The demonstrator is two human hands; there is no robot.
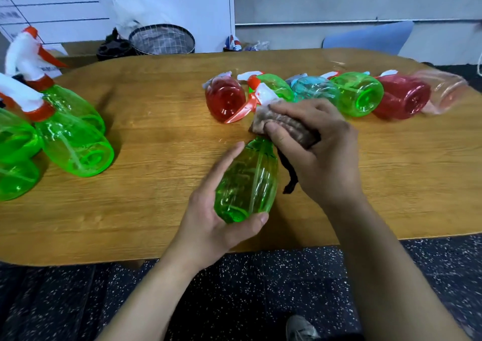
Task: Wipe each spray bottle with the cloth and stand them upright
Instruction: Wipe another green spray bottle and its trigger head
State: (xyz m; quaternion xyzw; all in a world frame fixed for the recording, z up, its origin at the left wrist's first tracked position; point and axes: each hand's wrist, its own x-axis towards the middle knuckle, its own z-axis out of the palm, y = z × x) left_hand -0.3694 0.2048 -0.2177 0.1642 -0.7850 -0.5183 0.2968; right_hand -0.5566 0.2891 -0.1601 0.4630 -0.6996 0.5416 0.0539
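A rounded wooden counter (146, 205) fills the middle of the view, with a dark speckled floor (260, 283) below its near edge and a pale wall behind. Over the centre of the counter the left hand (208, 215) cradles a translucent green plastic spray bottle (246, 181) from below and the side — thumb curled across the bottle's base, fingers lying along its left flank. The bottle is tilted, its base toward the person and its neck pointing away. The right hand (318, 147) clamps a crumpled brown cloth (281, 128) around the bottle's neck, fingers and thumb wrapped over the fabric; a dark strip of cloth hangs down beside the bottle. The white-and-orange trigger head (257, 100) sticks out just beyond the cloth.

Behind the hands a row of bottles lies on its side, bases toward the camera: a red bottle (225, 100), a green one (276, 86) mostly hidden by the trigger head, a pale blue bottle (314, 90), another green bottle (361, 96), a dark red bottle (401, 96) and a pale pink bottle (443, 92) at the far right. At the left edge stands a cluster of green bottles with orange-and-white sprayers (73, 142) — they look upright, though the wide lens distorts them. A round mesh basket (161, 39) sits beyond the counter, and a light blue chair back (370, 36) shows at the far side.
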